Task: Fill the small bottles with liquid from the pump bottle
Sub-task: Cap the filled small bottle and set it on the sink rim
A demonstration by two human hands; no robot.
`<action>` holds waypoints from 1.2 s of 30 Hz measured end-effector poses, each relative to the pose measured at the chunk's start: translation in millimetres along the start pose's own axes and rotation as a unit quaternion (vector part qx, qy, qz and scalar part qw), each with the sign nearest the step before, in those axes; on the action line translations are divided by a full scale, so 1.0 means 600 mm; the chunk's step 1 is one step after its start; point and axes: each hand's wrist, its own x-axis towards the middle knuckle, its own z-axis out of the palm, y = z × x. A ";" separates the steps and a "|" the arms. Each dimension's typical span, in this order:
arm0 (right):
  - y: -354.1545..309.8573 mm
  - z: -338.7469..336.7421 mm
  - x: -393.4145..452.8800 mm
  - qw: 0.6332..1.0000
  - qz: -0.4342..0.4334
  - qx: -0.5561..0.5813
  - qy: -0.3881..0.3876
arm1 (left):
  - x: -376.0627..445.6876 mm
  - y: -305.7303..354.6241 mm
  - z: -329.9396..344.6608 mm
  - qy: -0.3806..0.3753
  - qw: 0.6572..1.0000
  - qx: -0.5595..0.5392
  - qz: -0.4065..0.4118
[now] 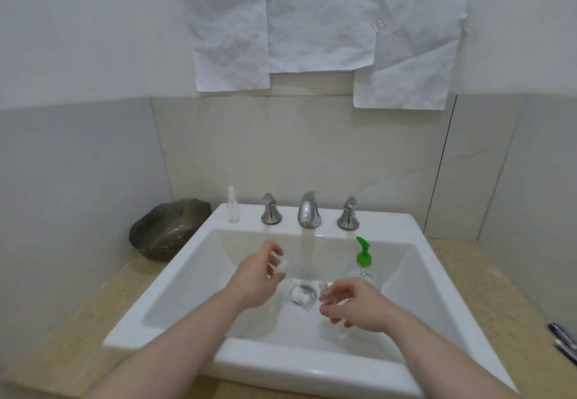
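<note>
Motion blur smears both hands over the sink [187, 261], so the small clear things they hold are hard to read. The left hand [254, 277] has its fingers curled round a small white cap [282, 265] or spray top, pinched at the fingertips; its exact shape cannot be told. The right hand [359, 308] grips a small clear bottle [326, 294] by its upper part, and the bottle's lower body is barely visible against the white basin. This bottle stands roughly upright, long axis vertical, neck up.

Between the hands, another small bottle [296, 294] lies on its side at the drain, long axis running from 10 o'clock to 4 o'clock, its white collar toward 4 o'clock. The pump bottle [365, 270], clear with a green pump head, stands upright in the basin at 1 o'clock from the right hand, spout pointing toward 11 o'clock; the hand hides its base.

A spray bottle [233, 206] stands upright on the sink's back ledge, at 9 o'clock from the chrome tap [309, 211] and its two handles. A dark bowl [168, 230] sits on the beige counter [78, 330] at the sink's 10 o'clock corner. Dark pens [565, 342] are cut off at the right edge. Crumpled white paper sheets [321, 24] hang on the tiled wall.
</note>
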 end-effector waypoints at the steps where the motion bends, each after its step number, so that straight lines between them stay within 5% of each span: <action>1: -0.001 0.001 -0.002 1.000 0.002 -0.003 -0.002 | -0.005 0.010 -0.001 0.019 0.999 -0.043 0.019; 5: -0.003 0.003 -0.007 1.000 0.007 -0.013 -0.012 | -0.016 0.033 -0.005 0.057 0.986 -0.131 0.089; 15: -0.005 0.005 -0.004 1.000 0.002 -0.017 0.005 | -0.023 0.058 -0.005 0.048 0.980 -0.183 0.063; 26: -0.012 0.008 -0.001 0.999 -0.016 -0.027 0.022 | -0.023 0.053 0.011 -0.027 0.985 -0.120 0.118; 36: -0.009 0.007 0.001 0.995 -0.050 -0.073 0.041 | -0.022 0.048 0.014 -0.102 0.992 -0.042 0.058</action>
